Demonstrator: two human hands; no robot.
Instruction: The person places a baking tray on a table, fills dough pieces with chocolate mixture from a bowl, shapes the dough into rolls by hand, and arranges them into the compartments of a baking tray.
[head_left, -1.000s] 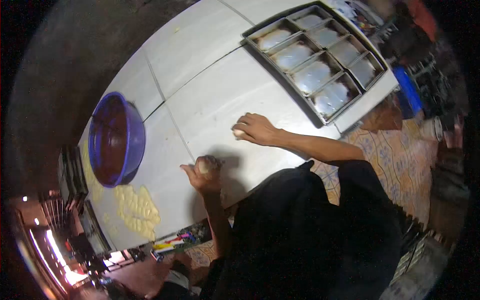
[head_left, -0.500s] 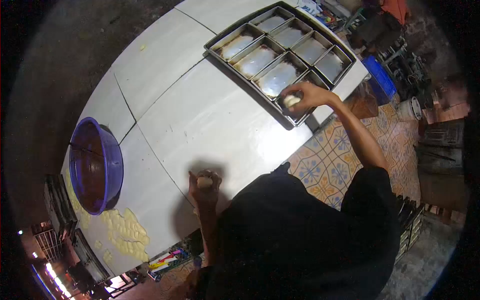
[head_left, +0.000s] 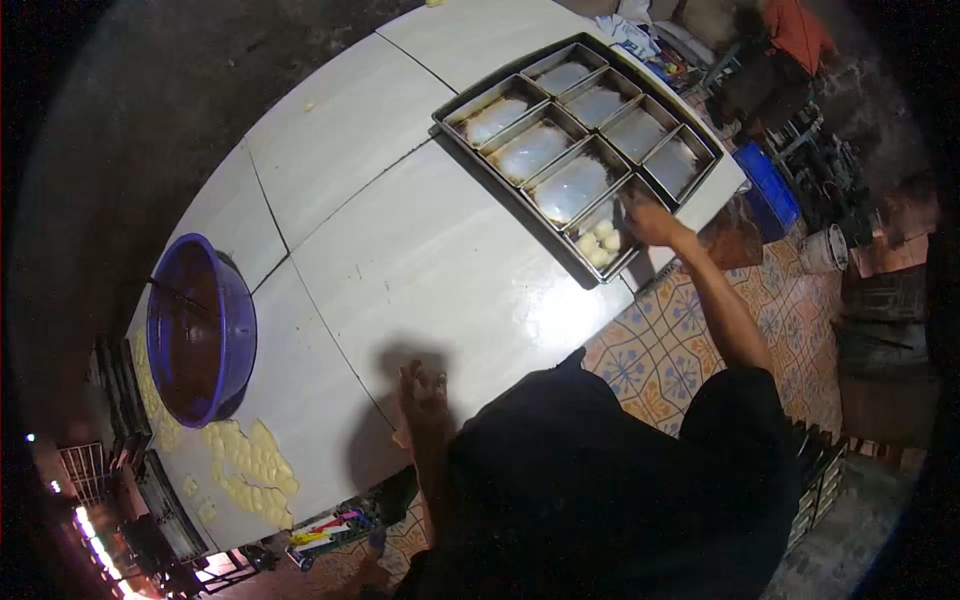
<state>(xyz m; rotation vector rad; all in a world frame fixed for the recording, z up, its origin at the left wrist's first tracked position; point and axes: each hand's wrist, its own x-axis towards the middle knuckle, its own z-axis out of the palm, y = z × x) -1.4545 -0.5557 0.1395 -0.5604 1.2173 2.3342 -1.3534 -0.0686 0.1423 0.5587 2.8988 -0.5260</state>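
My right hand (head_left: 648,218) is over the near compartment of the metal baking pan (head_left: 518,190), its fingers reaching inside the rim. Several pale dough balls (head_left: 600,243) sit together at that compartment's front end, just left of the hand. I see nothing in the fingers, which look stretched out, though they are dark and slightly blurred. Lower down, my left hand (head_left: 425,393) hovers above the white tabletop (head_left: 420,270) with its fingers curved apart and no dough visible in it.
At the left stands a purple basin (head_left: 236,340). Flattened dough pieces (head_left: 250,465) lie near the table's front-left edge. Beyond the pan are a blue crate (head_left: 768,185), a white bucket (head_left: 825,248) and a person in an orange top (head_left: 798,35). Patterned tiles (head_left: 660,350) cover the floor on the right.
Dough that was in my right hand now rests in the near compartment, and that hand has shifted right and away. A dough ball seen in my left hand no longer shows. The view has tilted slightly.
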